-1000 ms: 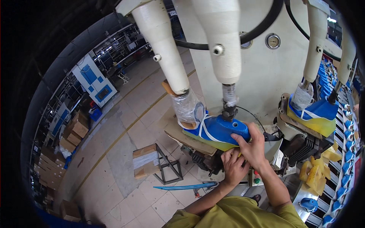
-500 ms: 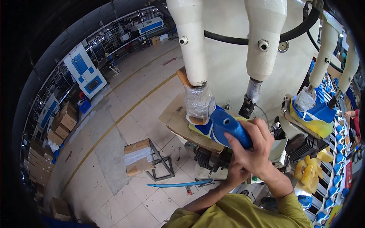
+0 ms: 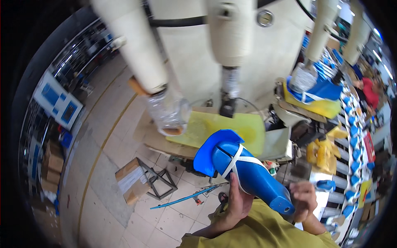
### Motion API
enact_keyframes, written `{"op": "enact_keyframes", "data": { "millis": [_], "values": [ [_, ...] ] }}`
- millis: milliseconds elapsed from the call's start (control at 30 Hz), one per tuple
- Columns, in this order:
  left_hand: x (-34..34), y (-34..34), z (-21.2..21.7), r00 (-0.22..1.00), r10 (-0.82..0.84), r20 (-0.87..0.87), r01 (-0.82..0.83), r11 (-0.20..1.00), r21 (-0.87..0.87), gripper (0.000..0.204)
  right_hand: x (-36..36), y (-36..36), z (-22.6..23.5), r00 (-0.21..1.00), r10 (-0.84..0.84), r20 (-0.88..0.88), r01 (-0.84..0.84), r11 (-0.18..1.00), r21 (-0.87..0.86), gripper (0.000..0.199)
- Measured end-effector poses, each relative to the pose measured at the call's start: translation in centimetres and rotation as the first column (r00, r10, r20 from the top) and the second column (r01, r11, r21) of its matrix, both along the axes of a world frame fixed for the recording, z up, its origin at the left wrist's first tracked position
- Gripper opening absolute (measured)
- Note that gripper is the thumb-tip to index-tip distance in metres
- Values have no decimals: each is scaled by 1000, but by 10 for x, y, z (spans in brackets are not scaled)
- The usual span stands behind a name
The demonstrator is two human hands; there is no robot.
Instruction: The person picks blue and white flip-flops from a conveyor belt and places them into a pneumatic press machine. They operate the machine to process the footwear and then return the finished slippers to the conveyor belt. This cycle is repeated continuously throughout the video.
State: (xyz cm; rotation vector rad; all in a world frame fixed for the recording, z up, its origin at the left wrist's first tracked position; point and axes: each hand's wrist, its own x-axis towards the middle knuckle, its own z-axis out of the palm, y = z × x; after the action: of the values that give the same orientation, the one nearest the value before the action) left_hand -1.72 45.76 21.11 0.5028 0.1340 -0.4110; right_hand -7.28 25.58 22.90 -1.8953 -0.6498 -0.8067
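Yellow pad [image 3: 198,130]: lies flat on the pale press [image 3: 186,62].
Left hand [image 3: 240,202]: fingers wrapped round the blue shoe last [image 3: 262,180].
Blue shoe last: aloft, tilted, white straps [image 3: 249,159] crossing it.
Right hand [image 3: 304,200]: blurred, curled beside its holed end; can't tell if gripping.
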Motion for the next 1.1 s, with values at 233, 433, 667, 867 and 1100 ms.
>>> {"op": "enact_keyframes", "data": {
  "millis": [233, 433, 667, 867, 1100],
  "values": [
    [-15, -85, -5, 959, -46, 279, -60, 930, 362, 66, 50, -46, 67, 943, -92, -319, 190, 938, 292, 86],
    [-6, -205, -23, 898, -408, 166, 318, 861, 398, 71, 15, -151, 92, 811, -581, 64, 532, 779, 333, 17],
    [18, -340, -54, 320, -943, -92, 893, 333, -302, 72, -144, -348, -43, 57, -919, -390, 949, -72, 306, 18],
    [-6, -413, -100, 68, -997, -43, 768, 80, -635, 38, -253, -319, -301, -395, -510, -764, 891, -12, -453, 26],
    [-7, -480, -173, -44, -967, -251, 788, 121, -604, 35, -212, -276, -274, -280, -577, -767, 948, -291, -127, 45]
  ]
}}
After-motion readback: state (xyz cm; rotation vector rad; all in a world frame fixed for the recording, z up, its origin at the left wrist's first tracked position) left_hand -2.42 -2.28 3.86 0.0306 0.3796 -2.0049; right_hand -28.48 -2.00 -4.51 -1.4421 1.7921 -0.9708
